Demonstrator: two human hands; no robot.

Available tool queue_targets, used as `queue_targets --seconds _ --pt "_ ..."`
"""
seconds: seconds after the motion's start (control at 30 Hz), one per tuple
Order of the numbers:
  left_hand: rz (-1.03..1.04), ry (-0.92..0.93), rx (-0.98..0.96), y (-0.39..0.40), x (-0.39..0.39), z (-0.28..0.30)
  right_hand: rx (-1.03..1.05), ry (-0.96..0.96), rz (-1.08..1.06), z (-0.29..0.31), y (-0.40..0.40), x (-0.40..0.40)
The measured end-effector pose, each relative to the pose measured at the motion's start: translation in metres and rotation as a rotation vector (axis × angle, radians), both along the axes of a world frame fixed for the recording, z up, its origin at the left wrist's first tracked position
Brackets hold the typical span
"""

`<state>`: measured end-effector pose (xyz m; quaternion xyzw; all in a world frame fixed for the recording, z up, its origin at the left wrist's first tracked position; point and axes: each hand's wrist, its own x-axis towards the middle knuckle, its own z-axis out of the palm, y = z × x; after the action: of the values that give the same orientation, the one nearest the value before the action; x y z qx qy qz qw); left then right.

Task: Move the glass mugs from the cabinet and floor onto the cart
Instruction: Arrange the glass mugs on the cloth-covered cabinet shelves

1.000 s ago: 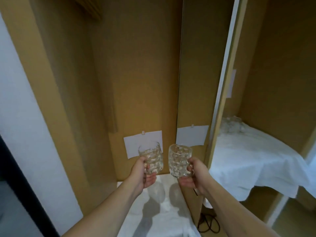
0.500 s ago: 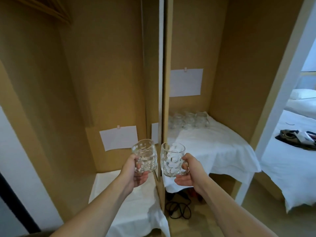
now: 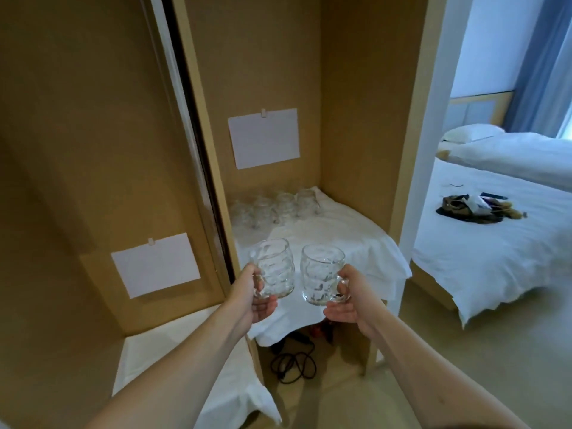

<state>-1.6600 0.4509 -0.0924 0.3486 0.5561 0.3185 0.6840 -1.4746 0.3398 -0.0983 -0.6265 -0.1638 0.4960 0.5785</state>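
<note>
My left hand (image 3: 252, 297) grips the handle of a dimpled glass mug (image 3: 275, 270), held upright in the air. Beside it, my right hand (image 3: 349, 300) holds a second glass mug (image 3: 320, 277) by its handle, also upright. Both mugs hang in front of a white-clothed shelf (image 3: 356, 243) in the right compartment of a tan cabinet. Several more glass mugs (image 3: 275, 209) stand clustered at the back of that shelf. No cart is in view.
The left compartment has a lower white-clothed surface (image 3: 173, 366). A vertical cabinet divider (image 3: 204, 168) separates the two. Black cables (image 3: 294, 363) lie on the floor under the shelf. A bed (image 3: 495, 230) with dark items on it stands at right.
My view has swung right, from the left compartment to the right one. Both hands carried their mugs rightward with it; the shelf, its mugs and the bed have come into view.
</note>
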Motion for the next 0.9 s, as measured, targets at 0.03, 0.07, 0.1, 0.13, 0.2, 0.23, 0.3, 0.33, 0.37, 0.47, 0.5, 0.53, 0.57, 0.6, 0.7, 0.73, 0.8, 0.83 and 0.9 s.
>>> queue_targets --seconds 0.03,0.07,0.1,0.13,0.2,0.23,0.3,0.33,0.37,0.47,0.5,0.53,0.57,0.6,0.7,0.73,0.8,0.83,0.9 --pt "-0.014 0.004 -0.002 0.005 0.01 -0.002 -0.004 0.002 -0.009 0.0 0.002 0.007" --pt "-0.03 0.005 -0.003 0.012 0.02 -0.004 -0.011 0.002 -0.017 0.0 0.006 0.014" --pt "-0.045 0.003 -0.004 0.02 0.031 -0.006 -0.012 0.002 -0.029 0.0 0.01 0.021" --pt "-0.056 0.002 -0.007 0.027 0.039 -0.008 -0.016 0.0 -0.041 0.002 0.014 0.026" --pt "-0.074 -0.016 -0.025 0.046 0.059 -0.011 -0.015 -0.023 -0.078 0.002 0.027 0.04" --pt "-0.075 -0.028 -0.038 0.055 0.069 -0.013 -0.016 -0.031 -0.093 0.002 0.035 0.049" --pt "-0.069 -0.043 -0.055 0.071 0.084 -0.015 -0.035 -0.041 -0.096 0.0 0.052 0.065" --pt "-0.066 -0.051 -0.061 0.081 0.092 -0.017 -0.052 -0.044 -0.085 0.0 0.063 0.074" --pt "-0.061 -0.059 -0.066 0.09 0.098 -0.019 -0.069 -0.051 -0.074 0.0 0.074 0.082" --pt "-0.023 -0.078 -0.084 0.122 0.109 -0.029 -0.087 -0.047 -0.038 0.001 0.11 0.097" --pt "-0.01 -0.083 -0.095 0.134 0.112 -0.033 -0.081 -0.028 -0.026 0.001 0.123 0.1" --pt "0.001 -0.086 -0.106 0.144 0.113 -0.036 -0.084 -0.023 -0.021 0.0 0.135 0.103" --pt "0.011 -0.093 -0.12 0.155 0.113 -0.04 -0.095 -0.03 -0.014 -0.004 0.148 0.106" --pt "0.021 -0.102 -0.131 0.164 0.113 -0.043 -0.11 -0.049 -0.007 -0.008 0.162 0.109" --pt "0.073 -0.139 -0.163 0.189 0.111 -0.052 -0.15 -0.089 0.009 -0.021 0.201 0.112" --pt "0.094 -0.147 -0.168 0.197 0.11 -0.056 -0.152 -0.091 0.011 -0.025 0.214 0.111" --pt "0.143 -0.17 -0.166 0.209 0.107 -0.061 -0.144 -0.086 0.022 -0.033 0.234 0.107" --pt "0.169 -0.189 -0.168 0.215 0.106 -0.065 -0.143 -0.078 0.027 -0.037 0.244 0.105" --pt "0.212 -0.224 -0.153 0.222 0.106 -0.07 -0.16 -0.059 0.041 -0.046 0.261 0.102"
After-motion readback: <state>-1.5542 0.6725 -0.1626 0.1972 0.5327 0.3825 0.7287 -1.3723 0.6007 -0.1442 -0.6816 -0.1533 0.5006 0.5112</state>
